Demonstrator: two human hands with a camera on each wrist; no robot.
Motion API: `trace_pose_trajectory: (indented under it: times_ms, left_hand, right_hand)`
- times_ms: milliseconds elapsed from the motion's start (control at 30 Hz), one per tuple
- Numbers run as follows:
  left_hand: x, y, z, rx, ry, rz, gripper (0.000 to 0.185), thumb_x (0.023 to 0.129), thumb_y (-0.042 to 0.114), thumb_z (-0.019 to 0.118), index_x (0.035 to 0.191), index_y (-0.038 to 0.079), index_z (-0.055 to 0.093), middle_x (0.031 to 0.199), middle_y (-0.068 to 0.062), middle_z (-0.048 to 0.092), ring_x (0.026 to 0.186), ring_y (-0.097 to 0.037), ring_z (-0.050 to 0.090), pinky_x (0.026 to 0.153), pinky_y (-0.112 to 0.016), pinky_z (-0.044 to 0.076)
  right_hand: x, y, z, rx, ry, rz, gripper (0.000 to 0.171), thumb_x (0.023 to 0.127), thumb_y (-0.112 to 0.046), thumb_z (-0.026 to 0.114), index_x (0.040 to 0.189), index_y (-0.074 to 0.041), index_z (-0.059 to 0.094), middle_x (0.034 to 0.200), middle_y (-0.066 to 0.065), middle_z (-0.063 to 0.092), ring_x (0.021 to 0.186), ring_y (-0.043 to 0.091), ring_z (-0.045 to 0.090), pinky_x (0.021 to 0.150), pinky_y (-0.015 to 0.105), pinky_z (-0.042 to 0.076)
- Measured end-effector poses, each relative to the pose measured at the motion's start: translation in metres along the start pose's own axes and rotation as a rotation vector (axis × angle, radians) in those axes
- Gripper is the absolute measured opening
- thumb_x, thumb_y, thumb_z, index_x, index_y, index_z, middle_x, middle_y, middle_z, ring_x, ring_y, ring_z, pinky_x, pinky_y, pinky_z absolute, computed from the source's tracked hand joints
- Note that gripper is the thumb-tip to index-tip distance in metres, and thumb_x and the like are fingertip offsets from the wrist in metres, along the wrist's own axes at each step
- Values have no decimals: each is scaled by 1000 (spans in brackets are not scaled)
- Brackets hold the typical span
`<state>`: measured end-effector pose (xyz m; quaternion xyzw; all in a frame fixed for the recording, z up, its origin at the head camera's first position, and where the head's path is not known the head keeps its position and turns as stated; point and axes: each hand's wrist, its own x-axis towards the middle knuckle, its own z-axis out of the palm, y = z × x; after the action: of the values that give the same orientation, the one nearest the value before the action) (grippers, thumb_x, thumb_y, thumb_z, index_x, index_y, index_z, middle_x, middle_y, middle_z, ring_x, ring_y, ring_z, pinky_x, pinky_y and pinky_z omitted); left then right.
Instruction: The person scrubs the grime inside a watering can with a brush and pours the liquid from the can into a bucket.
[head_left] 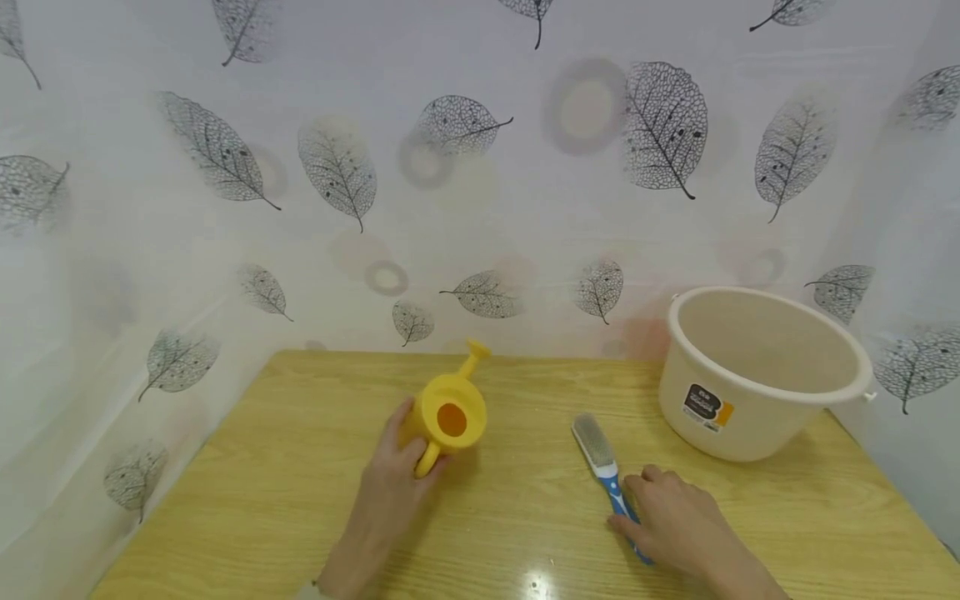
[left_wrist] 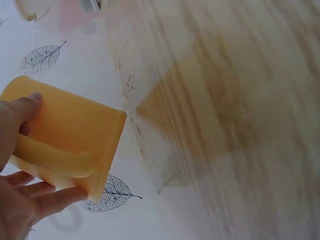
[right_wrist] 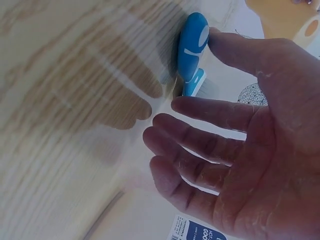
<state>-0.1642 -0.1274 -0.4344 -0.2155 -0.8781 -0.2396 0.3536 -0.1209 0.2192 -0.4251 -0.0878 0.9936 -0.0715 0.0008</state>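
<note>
Head view, big to small: light wooden tabletop [head_left: 300, 500], cream plastic bucket [head_left: 757, 367] far right, yellow plastic watering can [head_left: 448, 412] centre, blue-handled brush [head_left: 600, 458] beside it. My left hand [head_left: 390, 483] wraps the can's handle. Right hand [head_left: 675, 521] fingers spread, thumb touching the brush handle; I'd curl fully round before lifting.
</note>
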Motion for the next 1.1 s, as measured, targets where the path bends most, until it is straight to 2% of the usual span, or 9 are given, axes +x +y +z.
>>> trace_pose_trajectory:
  times_ms: [67, 267, 500, 733, 900, 1100]
  left_hand:
    - [-1, 2, 0, 8, 0, 10, 44, 67, 12, 96, 69, 12, 51, 138, -32, 57, 99, -36, 69, 67, -32, 61]
    - [-1, 6, 1, 1, -31, 25, 42, 70, 14, 95, 71, 13, 53, 138, -35, 57, 110, -43, 69, 78, -40, 65]
    - [2, 11, -2, 0, -108, 9, 40, 73, 17, 93, 73, 12, 54, 141, -32, 56, 116, -43, 68, 84, -43, 64]
    - [6, 16, -5, 17, -162, 18, 36, 75, 19, 92, 73, 12, 57, 145, -28, 53, 124, -41, 64, 92, -42, 62]
    - [7, 16, -4, 26, -175, 28, 36, 76, 19, 92, 73, 12, 57, 147, -27, 53, 128, -42, 61, 96, -45, 60]
    - [8, 15, 0, 61, -151, 76, 36, 76, 19, 91, 72, 11, 56, 144, -29, 54, 126, -47, 61, 97, -51, 59]
  right_hand:
    - [0, 0, 0, 5, -17, 14, 35, 80, -47, 84, 82, -20, 61, 77, -4, 51, 66, 13, 46, 50, 31, 39]
    - [3, -1, -1, 28, -63, 45, 38, 81, -47, 83, 79, -17, 60, 76, -3, 49, 65, 13, 44, 50, 28, 36]
    - [3, -3, 2, 47, -34, 41, 37, 81, -43, 84, 76, -18, 57, 70, -6, 46, 61, 11, 42, 49, 25, 33]
    - [5, -2, 4, 97, 0, 20, 29, 82, -29, 83, 76, -16, 57, 67, -4, 46, 57, 12, 43, 45, 25, 33]
    - [8, 0, 3, 134, -33, 52, 24, 84, -19, 76, 76, -13, 54, 67, -1, 47, 57, 14, 45, 45, 28, 36]
    - [8, 4, 2, 174, -71, 104, 19, 87, -18, 69, 83, -11, 52, 68, 0, 49, 57, 17, 47, 47, 31, 36]
